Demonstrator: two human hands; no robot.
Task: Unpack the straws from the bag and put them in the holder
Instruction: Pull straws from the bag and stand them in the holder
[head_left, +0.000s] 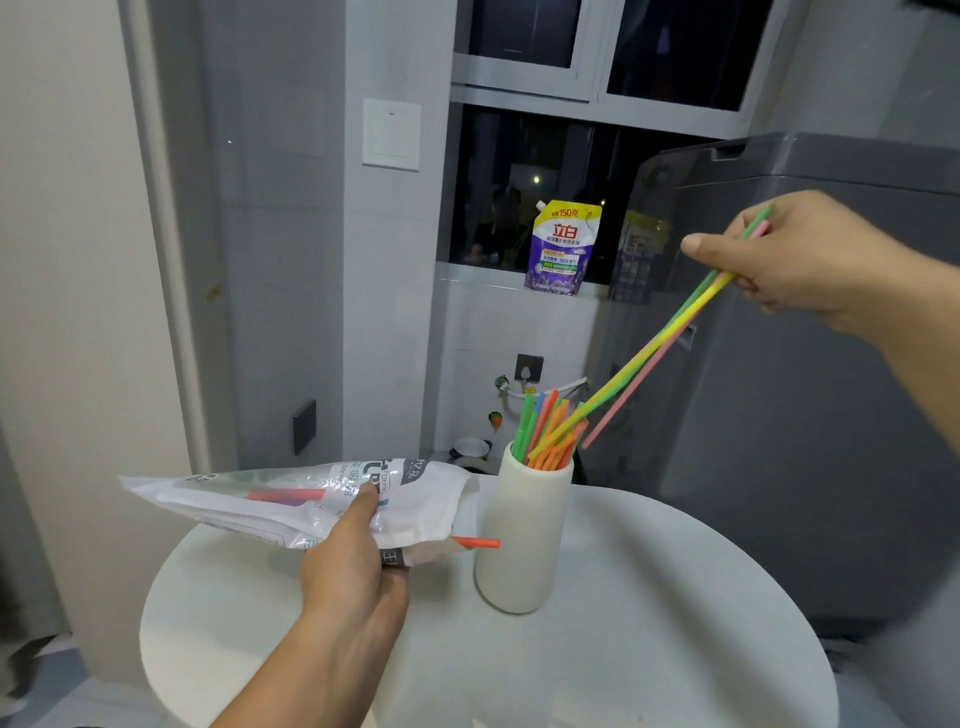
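The right hand (795, 260) pinches a small bundle of straws (670, 332) — green, yellow and pink — near their upper ends, thumb laid along the top and fingers curled beneath. Gripped that high, the bundle slants down and to the left like a pointer, so its lower tips can be steered into the holder (524, 540) without the hand crowding the mouth. The yellow and green tips reach in among the standing straws (548, 431). The pink one splays off, and its tip looks to lie just outside the rim on the right, so I judge it needs gathering in before release.

The left hand (353, 556) grips the bag (291, 499) from below, thumb pressed on its printed face. It holds the bag roughly level and, as far as I can tell, lifted off the bench (649, 623), with the open mouth turned toward the holder. That pose seems sensible, as it keeps the remaining straws from sliding out yet within easy reach. One orange straw (475, 543) pokes from the mouth, and a reddish one shows through the clear film, so few seem left to move.

The holder stands upright on the round white bench, just beside the bag's mouth. Behind it a detergent pouch (563, 249) leans on the window sill, and a grey washing machine (831, 389) fills the right.
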